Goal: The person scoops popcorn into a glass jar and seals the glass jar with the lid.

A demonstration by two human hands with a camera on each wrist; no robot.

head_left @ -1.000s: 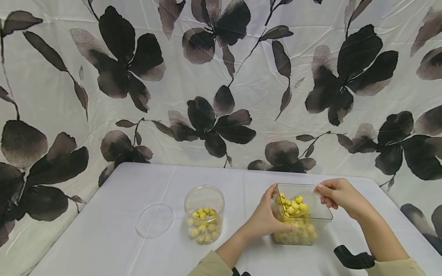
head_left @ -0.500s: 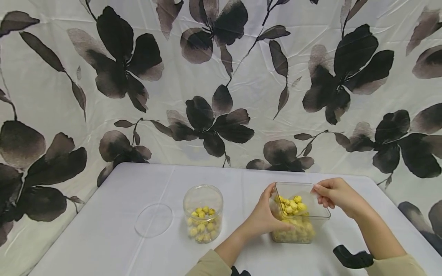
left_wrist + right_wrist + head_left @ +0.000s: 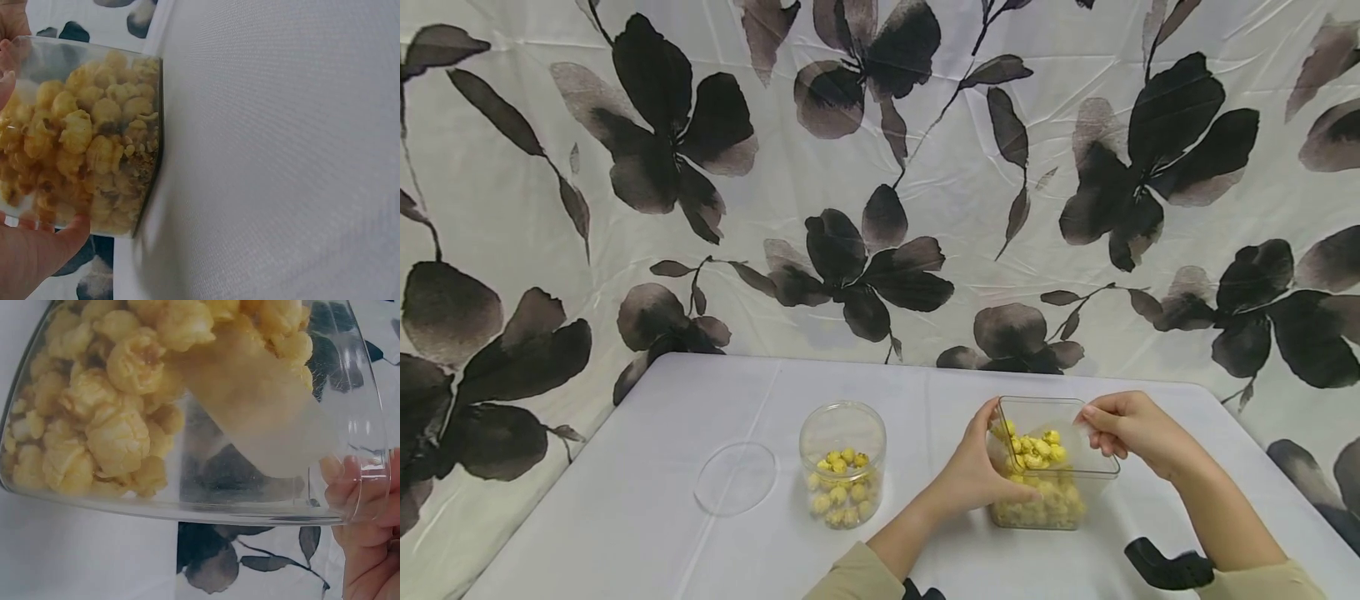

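In the head view, a clear square container [image 3: 1075, 476] of yellow popcorn [image 3: 1037, 450] stands at the right of the table. My left hand [image 3: 966, 477] grips its left side, thumb across the front and fingers round the back. At the right rim, my right hand [image 3: 1131, 427] pinches the end of a frosted, see-through scoop [image 3: 269, 434]. The scoop slants down inside the container, its far end hidden among the popcorn, as the right wrist view shows. Popcorn fills the lower part and heaps toward the left side.
Left of the container stands a clear round jar [image 3: 842, 433], its lower part filled with popcorn. A clear round lid [image 3: 736, 479] lies flat beyond it on the white table [image 3: 625, 517]. A floral cloth [image 3: 865, 167] hangs behind the table. Black straps [image 3: 1168, 563] sit near the sleeves.
The popcorn pieces at the top of the square container have shifted slightly, and the right hand has dipped a little at the rim. The left hand, jar and lid stay put.
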